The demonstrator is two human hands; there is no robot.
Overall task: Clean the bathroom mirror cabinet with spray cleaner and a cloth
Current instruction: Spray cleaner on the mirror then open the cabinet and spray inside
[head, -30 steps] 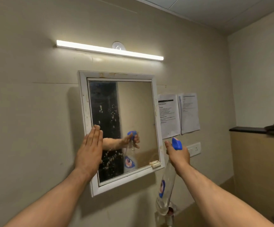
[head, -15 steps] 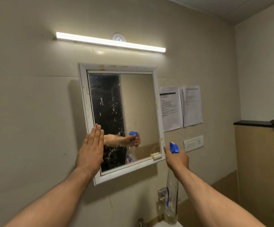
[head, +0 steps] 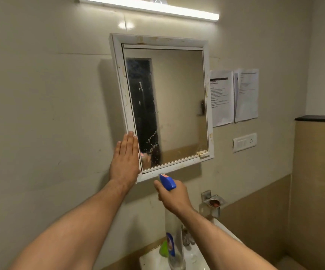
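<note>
Plenty of open wall (head: pixel 41 114) across the left of the frame, bare right up to the left hand (head: pixel 125 158), flat against the lower left edge of the mirror cabinet (head: pixel 177 106). Centre, just under the cabinet, the right hand (head: pixel 174 198) gripping the spray bottle (head: pixel 167 182) fills the gap, and the sink (head: pixel 198 258) crowds the bottom edge below. Over on the right, papers (head: pixel 233 96), a switch plate (head: pixel 244 142) and a metal holder (head: pixel 212 204) stud the wall.
</note>
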